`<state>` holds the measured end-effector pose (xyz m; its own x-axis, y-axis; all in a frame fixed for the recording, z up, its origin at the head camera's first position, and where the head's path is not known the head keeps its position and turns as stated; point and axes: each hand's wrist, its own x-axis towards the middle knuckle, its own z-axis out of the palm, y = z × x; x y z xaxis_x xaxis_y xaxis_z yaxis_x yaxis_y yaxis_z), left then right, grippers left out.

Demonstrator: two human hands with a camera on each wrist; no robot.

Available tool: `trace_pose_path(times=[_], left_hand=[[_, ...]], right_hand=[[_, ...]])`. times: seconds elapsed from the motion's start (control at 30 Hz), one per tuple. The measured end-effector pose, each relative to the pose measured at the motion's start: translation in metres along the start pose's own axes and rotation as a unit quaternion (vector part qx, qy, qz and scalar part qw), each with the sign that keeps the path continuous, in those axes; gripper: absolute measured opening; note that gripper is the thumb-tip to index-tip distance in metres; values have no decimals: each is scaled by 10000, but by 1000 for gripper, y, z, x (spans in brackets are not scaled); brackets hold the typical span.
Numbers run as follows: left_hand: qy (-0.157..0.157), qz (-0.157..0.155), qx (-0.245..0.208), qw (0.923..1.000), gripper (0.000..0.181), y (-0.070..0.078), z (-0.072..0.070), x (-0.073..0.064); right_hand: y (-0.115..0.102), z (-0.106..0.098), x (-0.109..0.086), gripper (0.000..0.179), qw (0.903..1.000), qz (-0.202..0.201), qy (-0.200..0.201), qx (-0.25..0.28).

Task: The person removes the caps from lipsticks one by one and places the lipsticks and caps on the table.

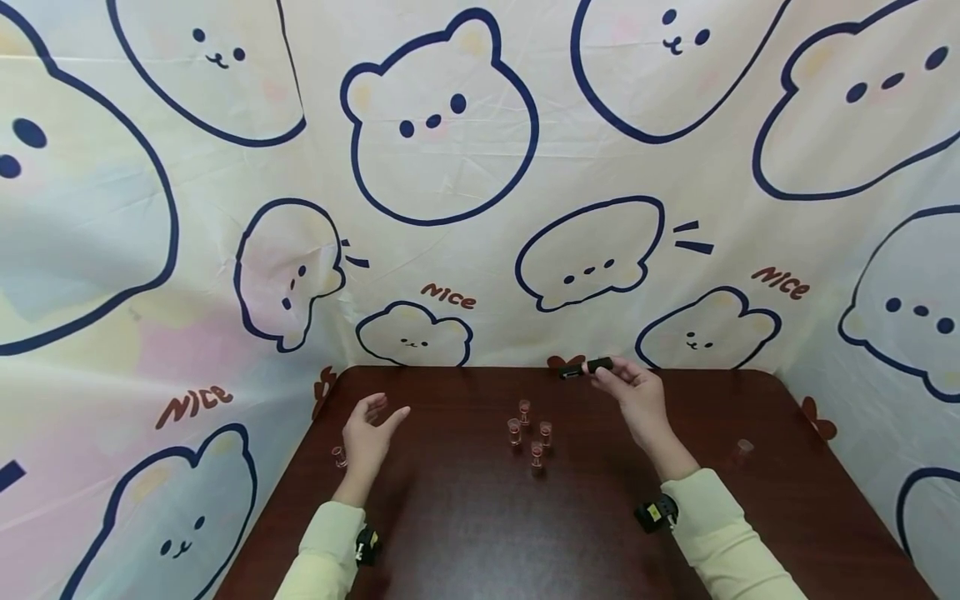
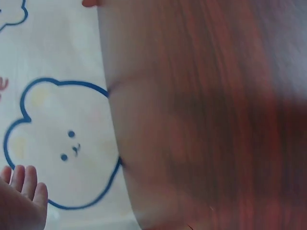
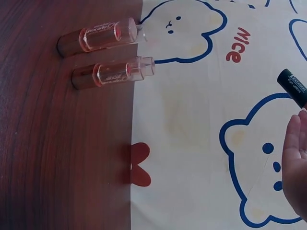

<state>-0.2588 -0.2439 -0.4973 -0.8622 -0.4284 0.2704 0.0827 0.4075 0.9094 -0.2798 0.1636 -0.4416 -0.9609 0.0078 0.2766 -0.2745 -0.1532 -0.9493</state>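
Observation:
My right hand point(image 1: 641, 400) holds a slim black lipstick-like tube point(image 1: 587, 368) by its right end, raised above the far edge of the table. The tube point(image 3: 293, 87) carries pale lettering in the right wrist view, where only part of the hand point(image 3: 295, 163) shows. My left hand point(image 1: 367, 437) hovers over the left side of the table, thumb and fingers apart, holding nothing. Beside its wrist stands a small clear pinkish tube point(image 1: 339, 456). Several similar clear tubes point(image 1: 537, 457) stand upright between the hands.
Another small clear item point(image 1: 744, 450) stands on the right side of the dark wooden table point(image 1: 480, 533). A cream cloth point(image 1: 442, 183) with bear drawings hangs behind the table and along its sides. Wrist cameras point(image 1: 657, 512) sit on both sleeves.

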Motion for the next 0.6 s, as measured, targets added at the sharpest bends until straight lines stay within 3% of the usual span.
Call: trace_pose_path(times=[0.27, 0.47, 0.6], left_hand=[[-312, 175, -1011, 9942, 51, 22, 21, -3], [-692, 268, -1847, 9800, 47, 37, 33, -6], [-894, 316, -2238, 9700, 44, 59, 36, -14]], right_hand=[[-5, 6, -2, 35, 9982, 25, -39, 599], [-8, 13, -2, 31, 9954, 57, -9, 960], [-7, 16, -2, 27, 9933, 146, 68, 1146]])
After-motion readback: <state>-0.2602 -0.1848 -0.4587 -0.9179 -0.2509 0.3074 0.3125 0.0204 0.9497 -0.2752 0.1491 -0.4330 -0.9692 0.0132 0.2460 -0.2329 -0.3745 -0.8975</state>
